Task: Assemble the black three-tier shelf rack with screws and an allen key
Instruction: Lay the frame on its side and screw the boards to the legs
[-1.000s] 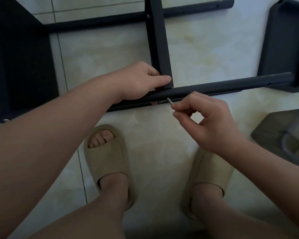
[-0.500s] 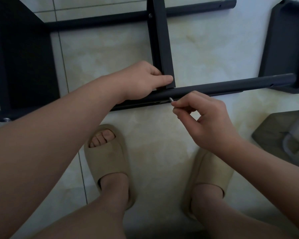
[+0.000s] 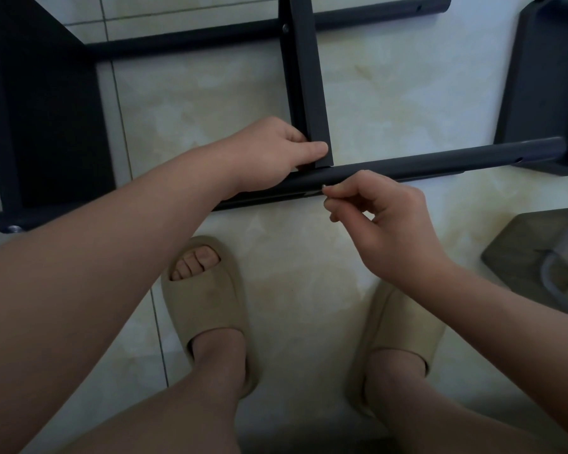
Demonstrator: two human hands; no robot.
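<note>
Head view: left grip (image 3: 269, 152) clasps shelf edge (image 3: 309, 77), right grip (image 3: 391, 224) pinches screw (image 3: 323, 187) against pole (image 3: 440, 160).

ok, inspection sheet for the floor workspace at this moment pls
Surface: pale tiled floor.
Job's things: black rack lying on its side; middle shelf meets the near tube.
Clutter: grey object at right edge, unclear what.
Hands: left hand grips middle shelf's end; right hand pinches small silver piece, likely a screw, at the tube.
Cables: nothing seen.
Surroundings: feet in beige slippers.
</note>
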